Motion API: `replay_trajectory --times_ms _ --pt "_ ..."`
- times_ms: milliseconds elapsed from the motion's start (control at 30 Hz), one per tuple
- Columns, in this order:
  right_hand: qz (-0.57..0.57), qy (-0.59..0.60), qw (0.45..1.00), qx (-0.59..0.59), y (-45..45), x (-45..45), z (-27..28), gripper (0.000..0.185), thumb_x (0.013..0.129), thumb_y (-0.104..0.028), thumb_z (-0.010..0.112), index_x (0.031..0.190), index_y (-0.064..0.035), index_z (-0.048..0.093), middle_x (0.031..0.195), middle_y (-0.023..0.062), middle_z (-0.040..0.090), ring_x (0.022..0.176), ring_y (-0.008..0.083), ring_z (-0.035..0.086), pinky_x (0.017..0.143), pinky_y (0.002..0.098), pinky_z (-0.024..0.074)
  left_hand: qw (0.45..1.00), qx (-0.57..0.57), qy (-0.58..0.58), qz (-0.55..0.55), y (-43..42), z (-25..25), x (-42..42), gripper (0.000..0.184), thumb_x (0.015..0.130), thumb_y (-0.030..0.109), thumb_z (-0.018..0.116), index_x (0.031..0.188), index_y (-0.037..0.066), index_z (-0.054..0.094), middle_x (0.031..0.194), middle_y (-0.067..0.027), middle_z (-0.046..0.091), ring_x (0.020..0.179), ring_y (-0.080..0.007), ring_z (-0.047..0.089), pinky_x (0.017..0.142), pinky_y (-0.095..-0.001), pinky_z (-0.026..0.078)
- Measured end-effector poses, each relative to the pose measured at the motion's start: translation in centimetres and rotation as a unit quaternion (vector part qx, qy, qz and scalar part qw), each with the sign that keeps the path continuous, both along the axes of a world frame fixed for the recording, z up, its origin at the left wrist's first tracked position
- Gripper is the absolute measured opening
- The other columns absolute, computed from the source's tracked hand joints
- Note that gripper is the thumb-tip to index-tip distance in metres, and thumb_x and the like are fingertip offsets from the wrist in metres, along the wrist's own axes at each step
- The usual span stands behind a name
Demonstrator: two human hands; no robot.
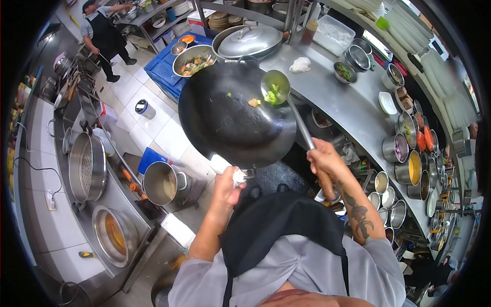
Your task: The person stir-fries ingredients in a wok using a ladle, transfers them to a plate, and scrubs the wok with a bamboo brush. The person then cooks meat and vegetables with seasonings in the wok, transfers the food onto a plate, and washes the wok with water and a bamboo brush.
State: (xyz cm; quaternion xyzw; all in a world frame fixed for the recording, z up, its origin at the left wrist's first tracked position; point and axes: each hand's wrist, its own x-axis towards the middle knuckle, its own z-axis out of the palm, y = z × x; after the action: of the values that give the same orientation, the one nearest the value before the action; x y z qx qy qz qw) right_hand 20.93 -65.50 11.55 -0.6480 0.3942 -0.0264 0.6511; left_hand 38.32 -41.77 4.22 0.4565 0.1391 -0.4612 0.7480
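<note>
Your left hand [230, 188]: gripping round black metal wok [225, 125] ahead; right hand [326, 156]: grasping long silvery metal ladle [300, 123], green vegetables [272, 94] inside.

A commercial kitchen, apparently a restaurant's, shows its trade in a large black wok [220, 123] and long-handled ladle [302, 123], metal pots [402, 175] of ingredients crowding the far edge of a steel counter [332, 84], and stacked white dishware [409, 36] beyond. Across the tiled floor [134, 130], an aproned co-worker [105, 33] stands beside a metal worktable [139, 20].

Single head-worn view, wide and round-edged, looking forward and down, near the wok [225, 125]
</note>
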Motion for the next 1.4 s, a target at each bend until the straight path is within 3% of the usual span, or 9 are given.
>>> replay_trajectory --times_ms 100,333,600,833,967,1100,1200,1333,1400 --pt "0.032 0.007 0.995 -0.089 3.4 0.7 -0.6 0.034 0.085 -0.008 0.049 0.118 0.0040 0.048 0.068 0.0014 0.049 0.043 0.0101 0.050 0.040 0.0237 0.0421 0.999 -0.001 -0.052 -0.005 -0.6 0.2 -0.7 0.007 0.086 0.008 0.052 0.093 0.007 0.051 0.076 -0.0087 0.058 0.066 -0.0197 0.060 0.045 -0.0300 0.038" --pt "0.019 -0.069 0.911 0.407 2.9 0.1 1.7 0.034 0.091 -0.009 0.049 0.124 -0.0030 0.049 0.071 0.0023 0.050 0.041 0.0061 0.044 0.034 0.0216 0.0351 1.000 0.015 -0.007 -0.026 -0.3 -1.3 -0.1 0.011 0.087 0.006 0.051 0.097 0.008 0.050 0.077 -0.0078 0.057 0.063 -0.0191 0.059 0.043 -0.0295 0.037" --pt "-0.003 -0.217 0.782 0.584 4.7 -2.1 2.0 0.045 0.092 -0.008 0.044 0.134 0.0056 0.037 0.071 0.0032 0.047 0.043 0.0050 0.044 0.034 0.0219 0.0391 0.994 -0.072 0.071 -0.042 1.2 -2.3 1.1 0.008 0.088 0.012 0.058 0.082 0.008 0.055 0.068 -0.0072 0.057 0.060 -0.0179 0.057 0.043 -0.0281 0.039" --pt "-0.176 -0.309 0.877 0.322 0.5 -13.5 5.8 0.042 0.090 -0.006 0.046 0.131 0.0014 0.040 0.073 0.0032 0.049 0.041 0.0062 0.045 0.033 0.0224 0.0386 0.987 -0.104 0.077 -0.095 1.5 -0.7 3.5 0.014 0.091 0.018 0.054 0.083 0.006 0.058 0.075 -0.0118 0.062 0.059 -0.0183 0.058 0.041 -0.0261 0.043" --pt "-0.347 -0.191 0.918 -0.002 -3.6 -20.6 5.0 0.044 0.084 0.002 0.047 0.128 -0.0018 0.043 0.069 0.0029 0.051 0.041 0.0096 0.049 0.034 0.0241 0.0405 0.982 -0.128 0.114 -0.075 1.6 0.9 4.0 0.013 0.091 0.017 0.053 0.088 0.005 0.056 0.076 -0.0116 0.061 0.060 -0.0178 0.057 0.040 -0.0255 0.042" --pt "-0.449 -0.057 0.862 -0.229 -11.3 -27.1 -0.8 0.044 0.082 -0.004 0.052 0.126 -0.0018 0.050 0.063 0.0012 0.050 0.042 0.0103 0.048 0.040 0.0253 0.0424 0.984 -0.141 0.102 -0.031 1.6 1.2 4.1 0.011 0.090 0.015 0.052 0.091 0.004 0.054 0.076 -0.0118 0.060 0.063 -0.0181 0.059 0.038 -0.0260 0.042" --pt "-0.463 0.036 0.833 -0.300 -16.7 -31.9 -3.7 0.044 0.081 -0.007 0.054 0.125 0.0034 0.052 0.070 0.0104 0.061 0.049 0.0205 0.059 0.049 0.0316 0.0504 0.991 -0.119 0.059 -0.001 1.9 1.0 4.7 0.012 0.090 0.015 0.051 0.090 0.004 0.055 0.076 -0.0114 0.060 0.064 -0.0191 0.060 0.038 -0.0264 0.042" --pt "-0.405 0.234 0.720 -0.513 -20.3 -35.1 -6.0 0.055 0.078 -0.011 0.060 0.126 0.0124 0.046 0.095 0.0332 0.064 0.083 0.0443 0.066 0.072 0.0472 0.0533 0.987 -0.134 0.073 0.048 1.3 2.3 4.4 0.016 0.090 0.017 0.049 0.085 0.002 0.054 0.075 -0.0113 0.059 0.062 -0.0211 0.059 0.037 -0.0264 0.040" --pt "-0.419 0.263 0.711 -0.500 -19.9 -34.7 -6.7 0.057 0.078 -0.011 0.060 0.127 0.0126 0.045 0.093 0.0326 0.064 0.080 0.0452 0.065 0.071 0.0487 0.0526 0.991 -0.116 0.040 0.049 1.7 2.2 4.7 0.017 0.090 0.017 0.049 0.084 0.002 0.054 0.075 -0.0114 0.058 0.062 -0.0209 0.058 0.037 -0.0262 0.041"
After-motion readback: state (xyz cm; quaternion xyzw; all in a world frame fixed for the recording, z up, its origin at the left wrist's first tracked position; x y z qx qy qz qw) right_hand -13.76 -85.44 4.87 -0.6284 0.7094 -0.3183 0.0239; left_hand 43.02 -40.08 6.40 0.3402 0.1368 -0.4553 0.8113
